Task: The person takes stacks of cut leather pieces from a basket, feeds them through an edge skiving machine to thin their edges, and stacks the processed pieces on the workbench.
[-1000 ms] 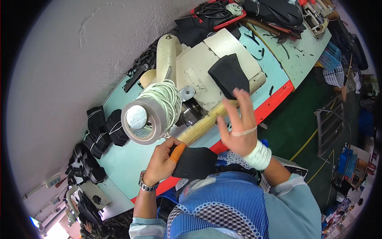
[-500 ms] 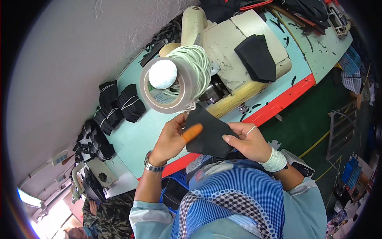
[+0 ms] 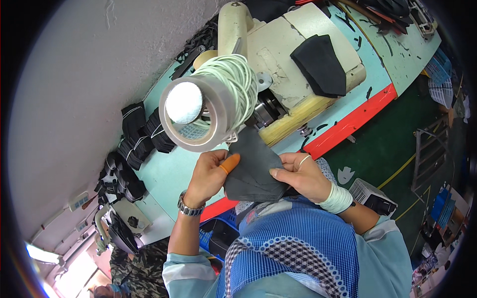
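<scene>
A flat, dark grey-black piece of cut material (image 3: 254,171) with angled edges is held in front of my body. My left hand (image 3: 209,174) grips its left edge, an orange finger cover on the thumb lying over the top face. At the opposite edge, my right hand (image 3: 305,178) pinches it between thumb and fingers. The fingers beneath the piece are partly hidden. Its far end reaches close to the machine's dark metal shaft (image 3: 268,110). Another black cut piece (image 3: 320,65) lies on top of the cream machine (image 3: 273,54).
A tape-like ring (image 3: 218,121) with pale green cord (image 3: 233,74) stands just beyond my left hand. Bundled black pieces (image 3: 135,124) sit along the wall. The pale green table (image 3: 154,174) has a red front edge (image 3: 355,119). At the lower left is a person in camouflage clothing (image 3: 141,270).
The black piece has tilted, so creases show on its face, and its lower edge is slightly closer to my body. Both hands have shifted slightly left, keeping their grip.
</scene>
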`<state>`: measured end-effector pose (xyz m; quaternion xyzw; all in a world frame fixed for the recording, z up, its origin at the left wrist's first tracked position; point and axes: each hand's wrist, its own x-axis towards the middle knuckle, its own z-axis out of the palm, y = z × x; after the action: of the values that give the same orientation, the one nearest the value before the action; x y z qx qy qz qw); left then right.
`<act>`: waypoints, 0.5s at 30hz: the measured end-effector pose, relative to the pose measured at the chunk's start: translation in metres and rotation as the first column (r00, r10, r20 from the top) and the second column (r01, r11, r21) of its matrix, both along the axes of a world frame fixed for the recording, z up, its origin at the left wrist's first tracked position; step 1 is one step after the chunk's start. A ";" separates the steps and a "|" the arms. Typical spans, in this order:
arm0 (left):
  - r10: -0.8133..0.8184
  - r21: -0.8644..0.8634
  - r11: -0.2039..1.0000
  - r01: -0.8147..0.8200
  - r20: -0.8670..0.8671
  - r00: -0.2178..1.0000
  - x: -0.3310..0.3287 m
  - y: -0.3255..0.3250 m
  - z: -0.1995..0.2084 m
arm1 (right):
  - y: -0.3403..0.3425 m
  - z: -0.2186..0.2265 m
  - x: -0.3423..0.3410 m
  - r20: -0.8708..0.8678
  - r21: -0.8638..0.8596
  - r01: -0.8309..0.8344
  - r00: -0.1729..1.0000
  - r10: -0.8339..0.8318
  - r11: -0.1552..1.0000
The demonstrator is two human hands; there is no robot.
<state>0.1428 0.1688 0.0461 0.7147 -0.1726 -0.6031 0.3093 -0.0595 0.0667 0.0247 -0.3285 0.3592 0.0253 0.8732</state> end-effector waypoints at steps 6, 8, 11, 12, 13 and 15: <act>0.008 -0.116 0.993 -0.016 -0.062 0.998 -0.002 -0.006 -0.010 | -0.007 0.003 0.000 0.001 -0.097 0.139 0.990 -0.139 0.986; 0.034 -0.151 0.986 -0.064 -0.193 0.981 -0.002 -0.007 -0.006 | -0.008 0.003 -0.004 -0.007 -0.067 0.125 0.992 -0.126 0.990; 0.047 -0.060 0.996 -0.060 -0.202 0.978 -0.002 -0.014 -0.004 | -0.004 0.005 -0.002 0.010 -0.063 0.167 0.986 -0.167 0.984; 0.007 -0.113 0.994 -0.015 -0.073 0.997 -0.001 -0.018 -0.016 | -0.004 0.005 0.000 0.015 -0.063 0.168 0.986 -0.167 0.984; -0.027 -0.159 0.987 0.036 0.058 0.998 0.000 -0.021 -0.022 | -0.003 0.006 0.001 0.003 -0.094 0.185 0.983 -0.185 0.978; 0.015 -0.139 0.990 -0.027 -0.088 0.996 0.000 -0.012 -0.009 | -0.003 0.005 0.001 -0.015 -0.127 0.208 0.977 -0.212 0.970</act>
<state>0.1433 0.1569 0.0376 0.6662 -0.1932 -0.6168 0.3721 -0.0583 0.0637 0.0293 -0.3422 0.4051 -0.0851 0.8435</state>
